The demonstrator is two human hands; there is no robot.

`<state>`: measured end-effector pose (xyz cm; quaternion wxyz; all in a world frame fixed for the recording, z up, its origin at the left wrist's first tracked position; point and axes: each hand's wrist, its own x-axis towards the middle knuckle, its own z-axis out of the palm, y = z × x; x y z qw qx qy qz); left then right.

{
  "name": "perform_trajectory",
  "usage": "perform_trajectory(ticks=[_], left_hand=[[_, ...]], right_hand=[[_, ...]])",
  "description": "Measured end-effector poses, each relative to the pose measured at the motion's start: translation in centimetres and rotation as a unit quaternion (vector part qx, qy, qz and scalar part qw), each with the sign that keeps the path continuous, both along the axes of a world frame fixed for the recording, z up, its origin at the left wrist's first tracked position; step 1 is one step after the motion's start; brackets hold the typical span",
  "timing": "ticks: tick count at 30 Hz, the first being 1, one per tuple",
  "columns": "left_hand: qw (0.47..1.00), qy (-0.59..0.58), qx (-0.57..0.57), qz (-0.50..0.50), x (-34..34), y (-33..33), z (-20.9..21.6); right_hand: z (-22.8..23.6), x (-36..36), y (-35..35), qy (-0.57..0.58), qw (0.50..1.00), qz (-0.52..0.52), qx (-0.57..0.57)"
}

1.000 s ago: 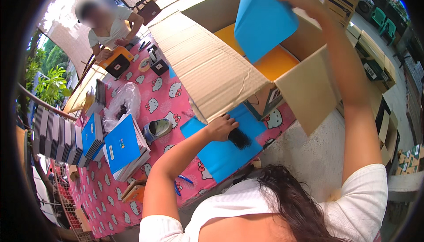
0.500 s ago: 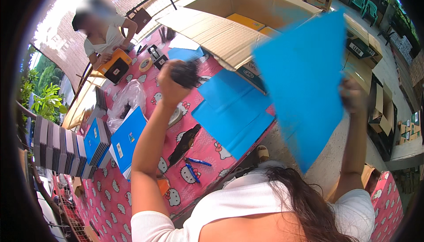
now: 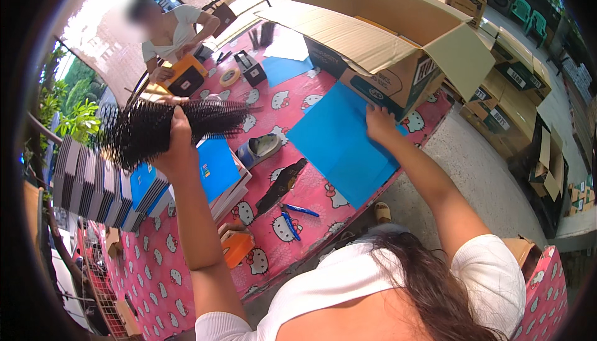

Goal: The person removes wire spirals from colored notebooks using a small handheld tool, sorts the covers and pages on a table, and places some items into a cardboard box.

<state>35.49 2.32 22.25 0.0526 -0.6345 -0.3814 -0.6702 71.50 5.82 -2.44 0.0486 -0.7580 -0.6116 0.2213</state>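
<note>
My left hand (image 3: 176, 134) is raised over the left side of the table, closed round a thick bundle of black spiral binding coils (image 3: 134, 133). The coils stick out on both sides of my fist. My right hand (image 3: 381, 122) has its fingers bent at the far right edge of a blue sheet (image 3: 342, 136), which lies on other blue sheets beside the large carton. Beneath the coils are a blue-covered book (image 3: 219, 162) and a stack of blue books (image 3: 146, 185). A dark strip (image 3: 281, 185) and blue pens (image 3: 300, 210) lie nearer me.
The large open carton (image 3: 385, 92) takes up the table's far right. A tape roll (image 3: 230, 78), a black device (image 3: 249, 69) and a slipper (image 3: 259, 148) lie on the pink tablecloth (image 3: 323, 229). Grey-edged book stacks (image 3: 81, 182) line the left. Across the table, a person handles an orange-and-black box (image 3: 186, 77).
The blue sheet in my right hand has come down from the air onto the other sheets. My left hand has swung left with the coils, which now show plainly.
</note>
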Motion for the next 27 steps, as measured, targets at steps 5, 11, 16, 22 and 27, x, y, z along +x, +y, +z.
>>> perform_trajectory(ticks=[5, 11, 16, 22, 27], left_hand=[[0.995, 0.009, -0.023, -0.101, -1.8, -1.5, -0.5], [0.812, -0.379, -0.08, -0.436, -2.9, 0.3, -2.3], [0.95, 0.156, 0.088, -0.256, 5.5, -0.8, -1.2], [0.769, 0.538, 0.177, -0.297, 12.5, -0.3, -8.6], [0.65, 0.608, 0.099, -0.444, 17.8, 0.5, -15.9]], right_hand=[[-3.4, -6.5, -3.8, -0.075, 0.973, 0.138, 0.168], [-4.6, -5.9, -2.9, -0.078, 0.968, 0.207, 0.117], [-4.1, -2.6, -1.0, -0.061, 0.966, 0.216, 0.128], [0.5, -3.5, -2.2, 0.694, 0.709, -0.086, -0.096], [4.5, -4.7, -2.3, 0.815, 0.56, -0.017, -0.144]])
